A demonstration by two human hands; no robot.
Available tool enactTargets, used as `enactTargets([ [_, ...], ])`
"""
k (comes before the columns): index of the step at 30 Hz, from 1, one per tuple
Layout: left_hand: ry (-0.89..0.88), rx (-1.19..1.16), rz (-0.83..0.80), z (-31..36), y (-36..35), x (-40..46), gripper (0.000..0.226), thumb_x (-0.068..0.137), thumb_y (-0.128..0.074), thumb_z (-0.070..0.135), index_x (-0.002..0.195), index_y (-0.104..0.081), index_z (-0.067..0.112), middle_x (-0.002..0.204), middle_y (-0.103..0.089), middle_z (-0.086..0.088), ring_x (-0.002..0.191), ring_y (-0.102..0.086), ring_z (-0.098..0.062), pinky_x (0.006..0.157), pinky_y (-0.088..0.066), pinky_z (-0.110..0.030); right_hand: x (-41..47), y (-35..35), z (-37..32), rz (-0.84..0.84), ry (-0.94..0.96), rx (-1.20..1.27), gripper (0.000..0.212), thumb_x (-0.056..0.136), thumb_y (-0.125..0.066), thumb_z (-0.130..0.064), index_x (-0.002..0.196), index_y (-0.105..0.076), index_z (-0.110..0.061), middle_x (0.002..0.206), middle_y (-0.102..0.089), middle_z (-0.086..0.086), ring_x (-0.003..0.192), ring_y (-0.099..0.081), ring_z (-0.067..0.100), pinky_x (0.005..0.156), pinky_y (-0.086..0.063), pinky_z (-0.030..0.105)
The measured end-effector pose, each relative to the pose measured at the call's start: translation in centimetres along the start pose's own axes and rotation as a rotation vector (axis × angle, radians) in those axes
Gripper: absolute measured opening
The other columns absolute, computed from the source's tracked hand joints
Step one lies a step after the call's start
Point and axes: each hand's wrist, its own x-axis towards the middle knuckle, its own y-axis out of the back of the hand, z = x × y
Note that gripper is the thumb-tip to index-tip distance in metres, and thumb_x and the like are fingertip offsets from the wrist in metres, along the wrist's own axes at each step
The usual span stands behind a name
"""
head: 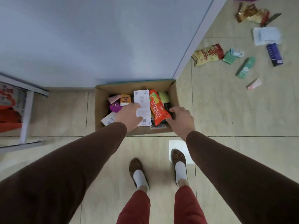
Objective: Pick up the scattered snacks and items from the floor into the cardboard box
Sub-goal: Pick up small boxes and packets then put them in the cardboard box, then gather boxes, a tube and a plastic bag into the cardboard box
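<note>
An open cardboard box stands on the tiled floor against the blue wall, holding several snack packs. My left hand reaches into it and grips the left edge of a flat white package. My right hand is at the box's right side, its curled fingers on the near end of a red snack bag lying beside the white package. More items lie scattered on the floor at the upper right: a yellow-red chip bag, green packets, a dark blue box and a pink tube.
A white-blue pouch and a gold snack bag lie farther back at the right. A grey metal rack with red things stands at the left. My feet are just behind the box, a white sheet by the right foot.
</note>
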Motion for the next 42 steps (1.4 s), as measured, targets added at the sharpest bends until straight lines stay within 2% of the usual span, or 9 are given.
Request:
enactTargets([
  [5, -0.112, 0.070, 0.001, 7.3, -0.8, 0.5, 0.048, 0.090, -0.065, 0.034, 0.134, -0.053, 0.020, 0.134, -0.059, -0.005, 0.126, -0.051, -0.026, 0.102, -0.045, -0.046, -1.5, 3.9, 6.2, 0.080, -0.048, 0.101, 0.040, 0.093, -0.060, -0.029, 0.132, -0.058, -0.022, 0.132, -0.059, 0.003, 0.124, -0.049, 0.027, 0.098, -0.041, 0.042],
  [11, -0.175, 0.128, -0.025, 19.2, -4.8, 0.6, 0.041, 0.088, -0.066, 0.028, 0.127, -0.058, 0.020, 0.126, -0.062, -0.005, 0.117, -0.057, -0.028, 0.093, -0.049, -0.041, -2.8, 8.8, 17.2, 0.161, -0.079, 0.170, 0.039, 0.093, -0.061, -0.029, 0.131, -0.058, -0.021, 0.129, -0.061, 0.002, 0.121, -0.051, 0.026, 0.096, -0.042, 0.040],
  [15, -0.193, 0.149, -0.053, 28.6, -8.2, 1.3, 0.044, 0.090, -0.064, 0.026, 0.133, -0.055, 0.020, 0.130, -0.061, -0.006, 0.119, -0.057, -0.029, 0.101, -0.046, -0.044, -3.1, 12.8, 25.7, 0.184, -0.107, 0.193, 0.039, 0.093, -0.061, -0.028, 0.131, -0.059, -0.020, 0.128, -0.061, 0.003, 0.121, -0.051, 0.027, 0.096, -0.042, 0.041],
  [21, -0.251, 0.130, -0.068, 40.7, -12.4, 4.4, 0.051, 0.089, -0.066, 0.029, 0.138, -0.053, 0.019, 0.140, -0.056, -0.003, 0.128, -0.052, -0.025, 0.104, -0.044, -0.040, -1.5, 19.7, 36.4, 0.220, -0.166, 0.221, 0.040, 0.092, -0.062, -0.027, 0.131, -0.059, -0.020, 0.126, -0.062, 0.004, 0.119, -0.051, 0.028, 0.096, -0.044, 0.041],
  [28, -0.282, 0.134, -0.078, 50.2, -14.5, 10.4, 0.050, 0.090, -0.066, 0.031, 0.137, -0.052, 0.019, 0.138, -0.057, -0.002, 0.127, -0.052, -0.022, 0.103, -0.045, -0.040, 3.7, 26.2, 43.3, 0.222, -0.202, 0.242, 0.041, 0.092, -0.062, -0.026, 0.133, -0.059, -0.019, 0.130, -0.061, 0.005, 0.123, -0.050, 0.028, 0.098, -0.042, 0.040],
  [42, -0.166, 0.165, -0.161, 65.2, -15.7, 28.4, 0.053, 0.090, -0.067, 0.034, 0.138, -0.051, 0.021, 0.137, -0.058, -0.001, 0.128, -0.052, -0.021, 0.106, -0.043, -0.037, 20.7, 38.8, 54.7, 0.162, -0.209, 0.256, 0.044, 0.093, -0.062, -0.023, 0.136, -0.058, -0.017, 0.132, -0.060, 0.004, 0.125, -0.048, 0.025, 0.099, -0.046, 0.039],
])
